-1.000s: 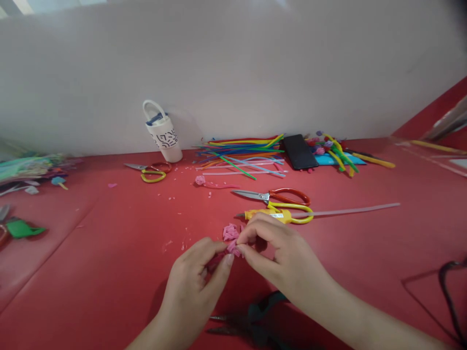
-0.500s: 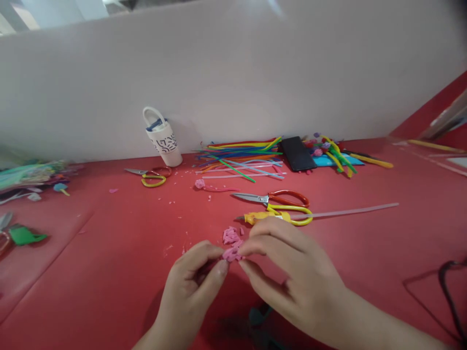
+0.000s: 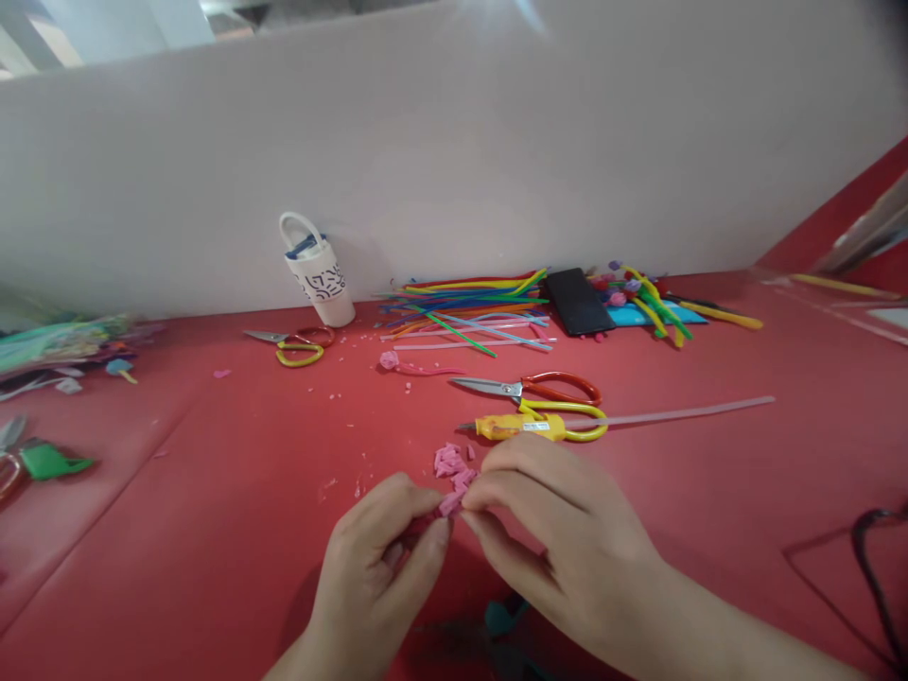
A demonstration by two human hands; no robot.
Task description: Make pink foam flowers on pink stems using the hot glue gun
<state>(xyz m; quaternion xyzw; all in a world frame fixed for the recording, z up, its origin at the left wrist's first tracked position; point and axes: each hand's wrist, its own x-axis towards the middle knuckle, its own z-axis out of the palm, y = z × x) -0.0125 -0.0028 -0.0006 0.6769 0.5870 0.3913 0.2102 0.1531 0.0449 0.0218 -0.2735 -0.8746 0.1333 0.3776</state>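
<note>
Between the fingertips of my left hand (image 3: 387, 558) and my right hand (image 3: 560, 530) is a small pink piece (image 3: 448, 504). Both hands pinch it from either side, thumbs against index fingers; its exact shape is partly hidden. Just beyond the fingertips lies a small heap of cut pink bits (image 3: 449, 461) on the red table. A yellow-handled tool with a thin metal tip (image 3: 507, 427) rests past my right hand, touching the scissors (image 3: 503, 387) with red and yellow handles. Farther back lies a pink ball on a pink stem (image 3: 390, 360).
Along the wall stand a white tumbler (image 3: 326, 284), a pile of coloured strips (image 3: 468, 303), a black phone (image 3: 578, 303) and fuzzy coloured stems (image 3: 656, 307). More scissors (image 3: 298, 350) lie left of centre. A pale strip (image 3: 688, 413) extends right; a green object (image 3: 49, 461) lies far left.
The pink piece has turned between my fingertips and shows a narrower side. My hands have shifted only slightly; the things on the table have stayed in place.
</note>
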